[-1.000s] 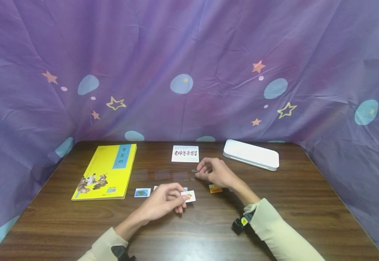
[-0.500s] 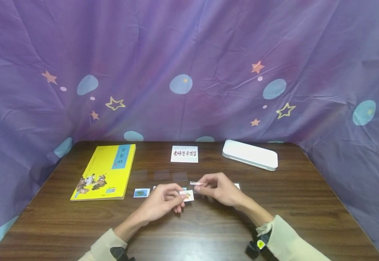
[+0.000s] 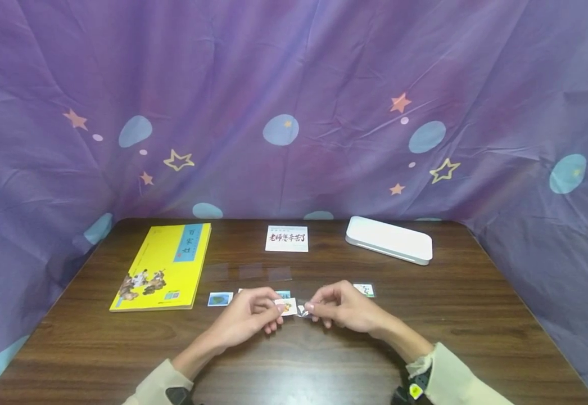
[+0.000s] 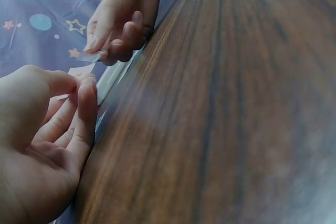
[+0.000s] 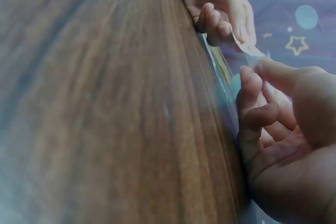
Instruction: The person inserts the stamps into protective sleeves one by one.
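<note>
In the head view my left hand (image 3: pixel 248 318) pinches a small white picture card (image 3: pixel 288 306) between thumb and fingers, just above the table. My right hand (image 3: pixel 352 309) pinches a small clear plastic sleeve (image 3: pixel 302 311), its edge close to the card's right side. In the left wrist view, card (image 4: pixel 81 70) and sleeve (image 4: pixel 93 56) come together or overlap; whether the card is inside cannot be told. Beyond the hands lie a blue picture card (image 3: pixel 220 299), a partly hidden one (image 3: pixel 285 294) and a white-and-green one (image 3: pixel 365 289).
Flat clear sleeves (image 3: pixel 250 271) lie in a row behind the cards. A yellow book (image 3: pixel 164 270) is at the left, a white lettered card (image 3: pixel 286 239) at the back, and a white oblong device (image 3: pixel 390 239) at the back right. A purple curtain (image 3: pixel 294 180) hangs behind the table.
My right hand has lifted a clear sleeve from the row and brought it towards me, beside the card. The left hand has stayed nearly in place with its card.
</note>
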Demonstrator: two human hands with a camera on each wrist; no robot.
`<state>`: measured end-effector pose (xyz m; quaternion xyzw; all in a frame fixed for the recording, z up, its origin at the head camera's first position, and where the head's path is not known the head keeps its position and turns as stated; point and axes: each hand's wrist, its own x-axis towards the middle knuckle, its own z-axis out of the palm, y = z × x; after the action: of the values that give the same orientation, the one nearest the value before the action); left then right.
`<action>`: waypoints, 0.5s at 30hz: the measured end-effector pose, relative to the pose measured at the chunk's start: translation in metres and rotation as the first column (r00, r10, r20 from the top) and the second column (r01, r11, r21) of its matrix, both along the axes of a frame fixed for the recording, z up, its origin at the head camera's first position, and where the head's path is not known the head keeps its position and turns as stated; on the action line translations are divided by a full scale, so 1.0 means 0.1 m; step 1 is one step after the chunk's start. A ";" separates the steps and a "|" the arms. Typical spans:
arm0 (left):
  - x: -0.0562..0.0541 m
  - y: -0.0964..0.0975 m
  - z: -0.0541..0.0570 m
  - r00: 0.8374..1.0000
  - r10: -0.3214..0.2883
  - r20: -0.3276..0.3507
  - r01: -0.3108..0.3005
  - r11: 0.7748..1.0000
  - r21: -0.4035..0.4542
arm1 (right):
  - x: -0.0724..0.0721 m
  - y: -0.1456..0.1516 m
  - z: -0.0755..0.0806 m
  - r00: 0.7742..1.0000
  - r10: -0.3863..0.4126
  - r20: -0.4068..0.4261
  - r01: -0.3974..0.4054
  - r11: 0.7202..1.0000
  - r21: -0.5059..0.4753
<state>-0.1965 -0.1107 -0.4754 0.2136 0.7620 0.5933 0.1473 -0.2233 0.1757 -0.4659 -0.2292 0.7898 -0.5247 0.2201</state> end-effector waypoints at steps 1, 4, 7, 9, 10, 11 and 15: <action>0.00 0.00 0.00 1.000 -0.001 0.001 0.001 1.000 0.000 | 0.00 0.01 0.00 1.000 0.007 0.002 -0.007 1.000 0.003; 0.00 0.00 -0.01 1.000 0.000 0.003 0.000 1.000 0.005 | -0.01 0.02 -0.02 1.000 0.019 -0.002 -0.019 1.000 0.007; -0.01 0.00 -0.01 1.000 0.007 0.015 -0.007 1.000 0.011 | -0.03 0.03 -0.03 1.000 0.015 0.007 -0.015 1.000 0.002; -0.01 -0.01 -0.01 1.000 0.009 0.024 -0.010 1.000 0.014 | -0.04 0.03 -0.05 1.000 0.011 0.015 -0.011 1.000 -0.003; -0.01 -0.01 -0.01 1.000 0.010 0.028 -0.010 1.000 0.013 | -0.04 0.04 -0.05 1.000 0.010 0.017 -0.010 1.000 -0.005; -0.01 -0.01 -0.01 1.000 0.010 0.030 -0.010 1.000 0.012 | -0.05 0.04 -0.06 1.000 0.011 0.019 -0.010 1.000 -0.007; -0.02 0.00 -0.03 1.000 0.004 0.029 -0.004 1.000 0.009 | -0.05 0.05 -0.07 1.000 0.016 0.017 -0.016 1.000 -0.003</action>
<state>-0.1988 -0.1108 -0.4785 0.2041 0.7575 0.6002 0.1562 -0.2279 0.1803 -0.4733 -0.2314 0.7853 -0.5258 0.2309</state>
